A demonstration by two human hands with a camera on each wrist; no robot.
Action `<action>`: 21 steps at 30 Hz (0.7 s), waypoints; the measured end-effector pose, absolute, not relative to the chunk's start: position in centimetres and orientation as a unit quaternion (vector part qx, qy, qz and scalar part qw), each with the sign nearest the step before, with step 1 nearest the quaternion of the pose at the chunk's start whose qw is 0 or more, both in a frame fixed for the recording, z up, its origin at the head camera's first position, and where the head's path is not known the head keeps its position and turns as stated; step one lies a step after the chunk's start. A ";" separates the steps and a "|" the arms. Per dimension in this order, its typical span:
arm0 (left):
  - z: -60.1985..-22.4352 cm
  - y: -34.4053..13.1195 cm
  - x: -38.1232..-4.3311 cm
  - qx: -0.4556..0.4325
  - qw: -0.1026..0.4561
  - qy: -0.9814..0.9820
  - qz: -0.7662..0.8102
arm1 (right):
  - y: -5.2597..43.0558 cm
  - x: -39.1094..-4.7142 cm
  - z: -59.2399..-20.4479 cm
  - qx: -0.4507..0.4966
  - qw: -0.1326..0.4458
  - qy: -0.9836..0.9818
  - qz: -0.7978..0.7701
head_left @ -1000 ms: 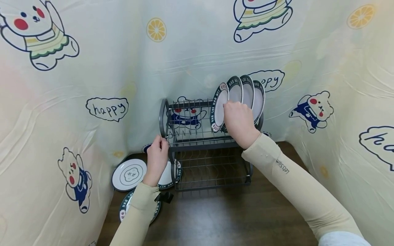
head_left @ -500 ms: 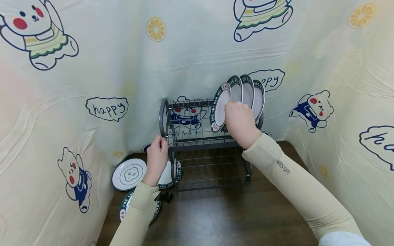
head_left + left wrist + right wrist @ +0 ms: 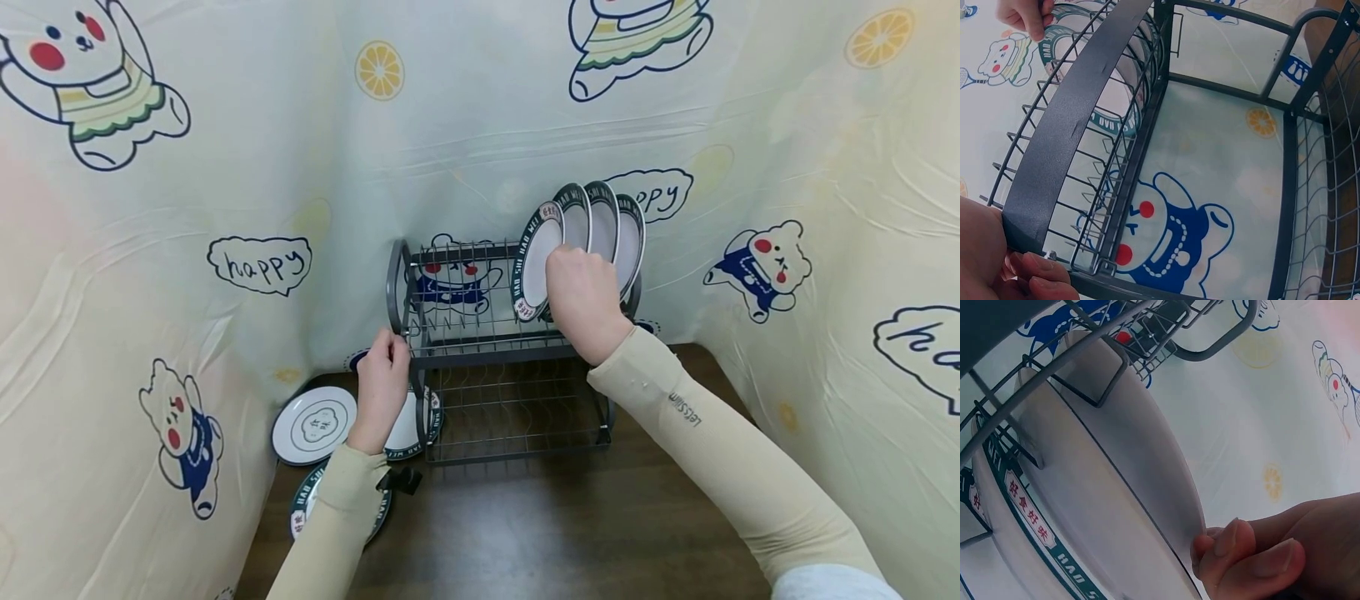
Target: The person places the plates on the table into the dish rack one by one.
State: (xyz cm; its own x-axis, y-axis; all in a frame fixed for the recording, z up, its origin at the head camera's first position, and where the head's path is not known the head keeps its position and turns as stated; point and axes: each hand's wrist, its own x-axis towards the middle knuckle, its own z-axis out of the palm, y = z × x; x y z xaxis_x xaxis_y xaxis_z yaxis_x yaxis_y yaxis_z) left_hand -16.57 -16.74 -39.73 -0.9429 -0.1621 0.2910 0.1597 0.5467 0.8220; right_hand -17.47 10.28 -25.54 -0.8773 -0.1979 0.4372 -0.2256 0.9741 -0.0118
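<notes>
A dark metal two-tier dish rack (image 3: 495, 358) stands against the patterned cloth. My left hand (image 3: 381, 387) grips its frame at the left end, fingers curled round the bar in the left wrist view. On the upper tier's right side, several white plates with green lettered rims stand on edge. My right hand (image 3: 585, 296) pinches the near rim of the leftmost plate (image 3: 534, 271), which leans slightly against the row. In the right wrist view, thumb and fingers (image 3: 1272, 557) meet at that plate's edge (image 3: 1147, 444), its lower part seated between rack wires.
Left of the rack, a white plate (image 3: 303, 437) lies on the brown table (image 3: 525, 533), with another plate (image 3: 405, 429) beside the rack's leg. A green-rimmed plate (image 3: 306, 500) lies nearer, partly under the left forearm. Cloth walls (image 3: 480, 125) enclose the back and sides.
Between one second and half a second ago, the leftmost plate's top shifted slightly right, with the right hand on it. Since then both hands have stayed almost still.
</notes>
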 end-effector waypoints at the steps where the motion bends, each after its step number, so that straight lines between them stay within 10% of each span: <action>1: -39.7 -16.7 -16.6 0.001 0.167 -0.863 -0.476 | 10.3 -17.5 -25.5 0.109 0.223 -0.968 0.029; 21: -39.8 -16.8 -16.6 0.002 0.172 -0.863 -0.475 | 11.2 -17.1 -26.0 0.131 0.252 -0.952 0.110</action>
State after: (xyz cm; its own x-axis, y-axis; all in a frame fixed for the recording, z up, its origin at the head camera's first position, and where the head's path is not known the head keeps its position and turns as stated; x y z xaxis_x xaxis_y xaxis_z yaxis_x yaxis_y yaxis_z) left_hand -16.64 -16.77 -39.75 -0.9410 -0.1672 0.2943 0.1594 0.5480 0.8211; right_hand -17.11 11.23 -26.03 -0.8385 -0.1943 0.5091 -0.3049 0.9416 -0.1428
